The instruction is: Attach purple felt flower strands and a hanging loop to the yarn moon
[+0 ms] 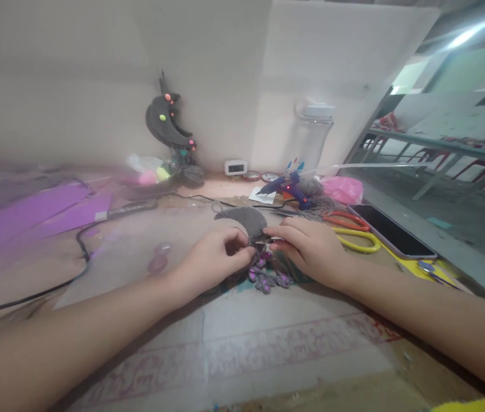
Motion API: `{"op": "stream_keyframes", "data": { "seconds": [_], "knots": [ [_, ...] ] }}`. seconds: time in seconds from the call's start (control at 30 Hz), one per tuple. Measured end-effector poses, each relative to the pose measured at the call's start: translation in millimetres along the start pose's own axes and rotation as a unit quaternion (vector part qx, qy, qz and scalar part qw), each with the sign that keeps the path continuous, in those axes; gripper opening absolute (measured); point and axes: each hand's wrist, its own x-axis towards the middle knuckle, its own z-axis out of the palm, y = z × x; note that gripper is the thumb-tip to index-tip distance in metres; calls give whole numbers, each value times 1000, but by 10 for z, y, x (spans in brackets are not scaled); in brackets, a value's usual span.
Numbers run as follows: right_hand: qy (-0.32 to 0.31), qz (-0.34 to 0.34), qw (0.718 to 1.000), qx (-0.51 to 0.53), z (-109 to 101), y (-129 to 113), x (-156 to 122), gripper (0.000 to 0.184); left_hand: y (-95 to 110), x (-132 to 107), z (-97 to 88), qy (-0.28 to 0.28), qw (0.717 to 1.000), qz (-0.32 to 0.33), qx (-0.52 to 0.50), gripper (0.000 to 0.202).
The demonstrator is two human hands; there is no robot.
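Note:
A dark grey crescent moon ornament (244,218) lies on the table between my two hands, its yarn-like surface facing up. My left hand (220,254) is closed at the moon's lower left, thumb and fingers curled against its lower end. From the other side my right hand (306,246) pinches the same lower end with thumb and forefinger. Small grey and purple flower-like pieces (265,278) lie just below, near the fingertips. What exactly sits between the right fingertips is too small to tell.
Behind stand a blue glue gun (283,186) with a red light, a white digital clock (236,167) and a clear bottle (308,137). A similar moon (169,123) hangs on the wall. To the right lie yellow-handled scissors (360,240) and a phone (392,230); a black cable (83,246) crosses the left.

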Motion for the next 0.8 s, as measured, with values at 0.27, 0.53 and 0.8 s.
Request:
{"op": "stream_keyframes", "data": {
  "seconds": [0.27,0.53,0.8],
  "knots": [
    [2,1,1000,4,28,19,-15,25,25,-4,-8,4,1000,-1,8,15],
    [5,0,1000,12,33,18,-21,24,-27,7,5,1,1000,23,7,15],
    [7,10,1000,24,42,27,-23,24,-10,1,9,2,999,29,19,13]
  ]
}}
